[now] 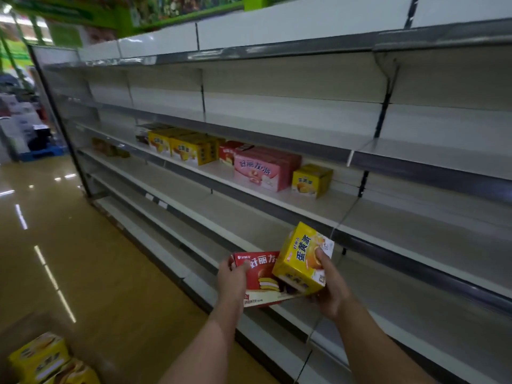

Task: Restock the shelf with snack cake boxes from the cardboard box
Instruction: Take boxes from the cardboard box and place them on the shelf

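My left hand (232, 275) grips the left end of a red snack cake box (260, 278), held flat in front of the lower shelves. My right hand (331, 286) grips a yellow snack cake box (302, 259), tilted and overlapping the red box's right end. On the middle shelf (318, 209) stand yellow boxes (185, 149), a red box (227, 155), pink boxes (263, 169) and a single yellow box (311, 180). At the bottom left, the cardboard box (25, 333) holds more yellow boxes (41, 358).
The long white shelving unit (277, 87) runs from the left rear to the right front, with most of its boards bare. A glossy tan floor (69, 245) lies to the left. Stacked goods on a blue pallet (41, 153) stand at the aisle's far end.
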A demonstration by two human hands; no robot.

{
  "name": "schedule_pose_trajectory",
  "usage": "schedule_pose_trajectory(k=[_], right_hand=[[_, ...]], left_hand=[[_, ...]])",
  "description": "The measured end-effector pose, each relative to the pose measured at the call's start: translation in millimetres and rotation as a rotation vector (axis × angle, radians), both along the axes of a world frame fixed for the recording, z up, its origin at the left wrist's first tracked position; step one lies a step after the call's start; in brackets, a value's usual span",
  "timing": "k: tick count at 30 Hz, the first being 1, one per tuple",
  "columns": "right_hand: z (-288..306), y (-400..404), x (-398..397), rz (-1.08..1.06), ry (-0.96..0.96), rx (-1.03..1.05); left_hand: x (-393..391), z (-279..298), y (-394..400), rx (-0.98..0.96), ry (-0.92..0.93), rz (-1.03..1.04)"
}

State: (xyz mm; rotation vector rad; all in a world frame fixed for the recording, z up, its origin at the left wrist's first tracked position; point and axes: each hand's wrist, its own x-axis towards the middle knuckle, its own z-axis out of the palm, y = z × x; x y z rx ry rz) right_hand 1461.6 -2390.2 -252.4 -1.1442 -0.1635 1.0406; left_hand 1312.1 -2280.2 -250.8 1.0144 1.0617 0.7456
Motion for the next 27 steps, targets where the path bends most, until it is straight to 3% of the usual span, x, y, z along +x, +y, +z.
schedule_pose_trajectory(k=[13,22,27], right_hand=[[22,34,11,-0.408,0.015,0.133],[35,64,30,-0.418,0.069,0.194],[35,92,62,-0.562,0.078,0.108]], left_hand=[[24,20,59,0.058,-0.033,-0.067],[53,28,94,0.055,-0.065,-0.063],[73,29,119,0.043,-0.078,0.006]])
